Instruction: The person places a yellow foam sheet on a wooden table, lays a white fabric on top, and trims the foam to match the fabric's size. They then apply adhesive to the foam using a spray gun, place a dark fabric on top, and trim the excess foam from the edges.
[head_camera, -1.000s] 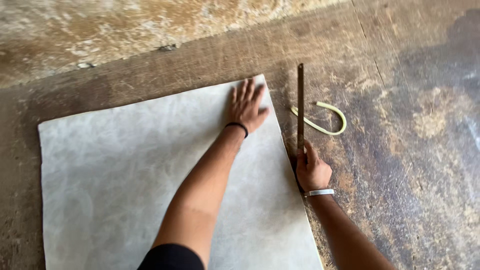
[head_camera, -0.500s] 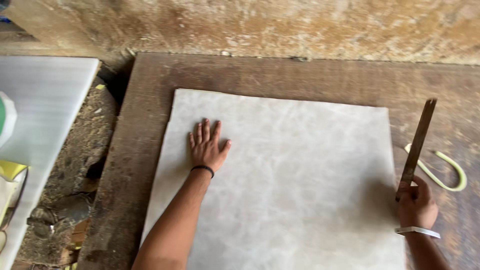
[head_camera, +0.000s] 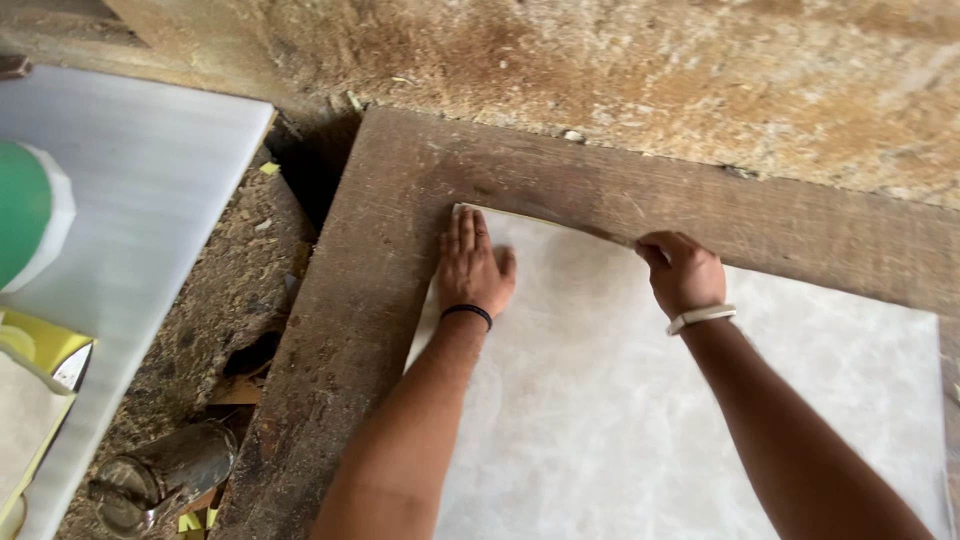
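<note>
A large pale grey marbled sheet (head_camera: 620, 400) lies on a worn brown wooden table (head_camera: 350, 330). My left hand (head_camera: 470, 265) rests flat, palm down, on the sheet's far left corner and wears a black wristband. My right hand (head_camera: 685, 272), with a white wristband, sits at the sheet's far edge with its fingers curled over that edge. The edge between the two hands looks slightly raised and shows a yellowish underside.
A rough, crumbly wall (head_camera: 650, 70) runs along the back of the table. Left of the table is a gap full of sawdust and scraps (head_camera: 220, 290), with a metal can (head_camera: 160, 475) lying in it. Further left are a white board (head_camera: 150, 170), a green and white round object (head_camera: 25, 215) and a yellow item (head_camera: 40, 345).
The view has swung left and closer. My left hand slid to the sheet's far left corner. My right hand left the long ruler, now out of view, and moved to the far edge.
</note>
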